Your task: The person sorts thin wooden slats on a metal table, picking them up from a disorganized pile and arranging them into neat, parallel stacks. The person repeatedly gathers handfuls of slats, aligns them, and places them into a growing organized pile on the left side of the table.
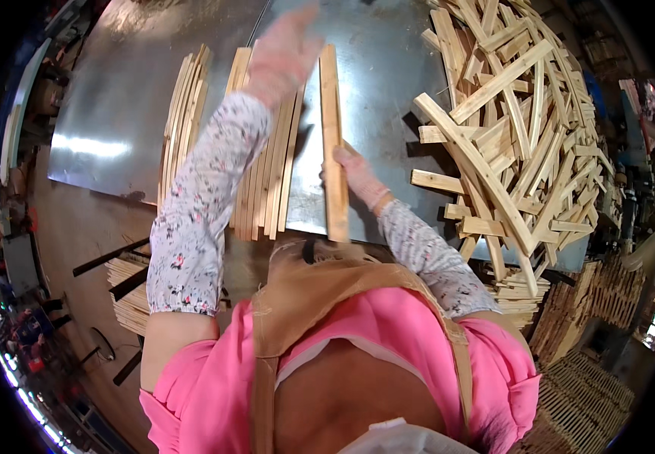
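Observation:
My right hand (359,175) grips a long wooden slat (331,113) near its middle, with the thumb over the right side. The slat points away from me and its near end reaches past the table's front edge. Above the far end of a row of slats (262,181), my left hand (286,57) is blurred by motion. Its fingers look stretched out, with the thumb apart and nothing visible in them. That row lies side by side, partly hidden under my left forearm. Farther left is a narrower group of slats (184,113).
The metal-topped table (388,68) carries a large jumbled heap of slats (509,136) on the right, some ends jutting toward my right arm. Stacked wood (520,295) sits below the table at right, and another stack (129,291) at lower left beside dark bars (112,257).

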The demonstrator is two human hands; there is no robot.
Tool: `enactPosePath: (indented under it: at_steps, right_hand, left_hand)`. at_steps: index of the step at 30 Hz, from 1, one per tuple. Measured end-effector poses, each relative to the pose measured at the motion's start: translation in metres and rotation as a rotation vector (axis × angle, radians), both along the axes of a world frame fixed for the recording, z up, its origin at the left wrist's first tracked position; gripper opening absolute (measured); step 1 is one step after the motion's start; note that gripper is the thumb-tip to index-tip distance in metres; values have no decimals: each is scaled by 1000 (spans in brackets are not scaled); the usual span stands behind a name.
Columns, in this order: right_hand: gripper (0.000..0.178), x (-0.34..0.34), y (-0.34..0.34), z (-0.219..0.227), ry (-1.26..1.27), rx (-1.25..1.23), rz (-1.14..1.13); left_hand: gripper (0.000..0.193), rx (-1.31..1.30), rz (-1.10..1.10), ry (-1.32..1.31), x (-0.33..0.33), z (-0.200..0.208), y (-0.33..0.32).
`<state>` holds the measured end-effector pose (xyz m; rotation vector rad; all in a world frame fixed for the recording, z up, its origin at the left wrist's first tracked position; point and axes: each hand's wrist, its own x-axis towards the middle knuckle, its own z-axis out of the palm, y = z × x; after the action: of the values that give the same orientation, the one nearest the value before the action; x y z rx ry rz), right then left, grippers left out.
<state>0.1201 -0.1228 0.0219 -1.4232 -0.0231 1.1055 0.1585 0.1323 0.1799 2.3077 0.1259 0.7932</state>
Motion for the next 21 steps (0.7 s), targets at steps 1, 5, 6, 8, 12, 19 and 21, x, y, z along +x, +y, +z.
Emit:
enactPosePath:
  at_steps: [1,5,6,8,12,19,21]
  right_hand:
    - [60,1,-9,6,-6,65,-36]
    - [64,20,-30,80,-287,-68,418]
    - [63,23,-38,89,-596,-174,499]
    - [60,34,-56,126,-1030,-324,454]
    - [55,60,-128,147,-1440,-487,-71]
    - [59,70,-254,99,-1537,-1250,247]
    - [58,86,-270,97,-1420,-1196,223]
  left_hand:
    - [58,353,-39,-60,-9,-11,0]
    - [39,1151,-471,595,-35,5,-18]
    - [39,1140,-641,1002,-46,20,-22]
    - [41,878,-503,958,-78,7,-2]
    - [42,251,217,1142,-175,-18,49]
    - [54,485,636,841,-326,-139,114]
    - [80,400,609,1201,-302,-126,110]
